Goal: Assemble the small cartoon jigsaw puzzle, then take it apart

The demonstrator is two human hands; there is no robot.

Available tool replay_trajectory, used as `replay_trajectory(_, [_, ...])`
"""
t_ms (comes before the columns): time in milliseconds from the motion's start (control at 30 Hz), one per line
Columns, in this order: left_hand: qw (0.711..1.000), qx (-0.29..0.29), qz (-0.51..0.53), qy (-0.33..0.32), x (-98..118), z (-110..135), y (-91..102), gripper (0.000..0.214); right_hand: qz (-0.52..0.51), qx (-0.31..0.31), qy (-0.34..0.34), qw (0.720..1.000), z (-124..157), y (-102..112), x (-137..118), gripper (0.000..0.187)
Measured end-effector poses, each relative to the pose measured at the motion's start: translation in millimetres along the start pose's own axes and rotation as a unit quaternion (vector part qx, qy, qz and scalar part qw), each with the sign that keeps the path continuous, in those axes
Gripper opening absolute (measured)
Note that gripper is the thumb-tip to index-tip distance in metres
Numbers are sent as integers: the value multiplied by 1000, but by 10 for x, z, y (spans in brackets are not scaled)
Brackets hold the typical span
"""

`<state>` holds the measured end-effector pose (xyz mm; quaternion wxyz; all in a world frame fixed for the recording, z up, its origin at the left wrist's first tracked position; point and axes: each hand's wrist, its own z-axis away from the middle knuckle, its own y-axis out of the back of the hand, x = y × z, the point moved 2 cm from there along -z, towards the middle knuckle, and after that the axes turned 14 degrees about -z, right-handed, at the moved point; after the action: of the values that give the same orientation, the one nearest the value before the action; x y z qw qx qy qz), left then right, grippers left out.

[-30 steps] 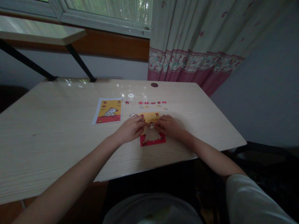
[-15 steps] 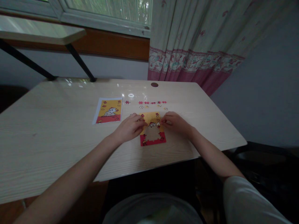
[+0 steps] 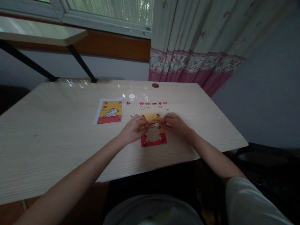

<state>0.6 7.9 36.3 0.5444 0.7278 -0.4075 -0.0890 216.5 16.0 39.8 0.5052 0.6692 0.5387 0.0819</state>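
Note:
A partly assembled jigsaw puzzle (image 3: 154, 144) lies on the table, with a red lower border, a yellow upper part and a bare gap in its middle. My left hand (image 3: 136, 128) comes over its left side, thumb and fingertips pinched at a small puzzle piece by the white figure (image 3: 155, 125). At the right edge, my right hand (image 3: 175, 123) has its bent fingers closed on the puzzle beside the same row. The fingertips hide part of the pieces there. Beyond the puzzle, several loose red pieces (image 3: 147, 103) form a row, with several yellow-and-white pieces (image 3: 160, 106) nearer.
A printed reference picture (image 3: 110, 112) of a white animal on yellow and red lies to the left. One red piece (image 3: 128, 103) sits beside it, and a white piece (image 3: 132, 115) is near my left hand. A raised shelf (image 3: 42, 32) stands at the table's back left.
My left hand has shifted slightly right, its fingertips now further over the white figure. A white loose piece behind it shows more. My right hand has barely moved.

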Motion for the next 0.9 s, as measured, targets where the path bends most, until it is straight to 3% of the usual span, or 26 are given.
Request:
replay_trajectory(167, [982, -7, 146, 123, 39, -52, -106, 18, 28, 17, 22, 999, -12, -57, -61, 22])
replay_trajectory(400, [951, -27, 240, 194, 44, -69, -146, 27, 26, 34, 53, 998, -33, -60, -134, 21])
replay_trajectory(600, [953, -39, 242, 178, -30, -66, -204, 29, -5, 66, 32, 997, -15, -60, -112, 21])
replay_trajectory(733, [960, -41, 225, 163, -63, -64, -223, 25, -8, 16, 36, 999, -15, -83, -92, 24])
replay_trajectory(900, [954, -61, 242, 164, -36, -79, -232, 27, 0, 3, 47, 999, -22, -90, -103, 21])
